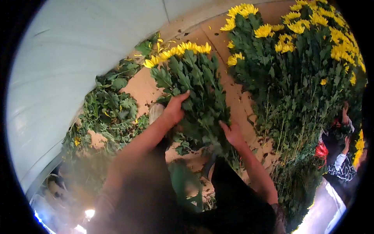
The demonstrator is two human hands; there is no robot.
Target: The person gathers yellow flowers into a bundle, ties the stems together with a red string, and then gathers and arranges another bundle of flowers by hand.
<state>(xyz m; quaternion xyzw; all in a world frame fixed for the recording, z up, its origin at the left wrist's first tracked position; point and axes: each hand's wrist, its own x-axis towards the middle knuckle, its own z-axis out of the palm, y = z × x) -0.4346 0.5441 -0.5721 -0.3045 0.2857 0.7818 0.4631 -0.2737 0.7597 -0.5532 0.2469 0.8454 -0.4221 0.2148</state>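
In front of me is a bunch of yellow chrysanthemums (200,84), its blooms lined up along the far end and its leafy green stems running back toward my legs. My left hand (175,109) grips the left side of the bunch partway down, thumb over the leaves and the other fingers hidden. Lower on the right side, my right hand (233,134) is closed around the stems, with its fingertips partly hidden by foliage. The stem ends are hard to make out between my knees.
A large pile of yellow chrysanthemums (288,78) lies on the right. Stripped leaves (113,105) litter the ground along the pale wall (89,39) at left. Another person's hands (346,144) show at far right, near a red plastic tie (321,150).
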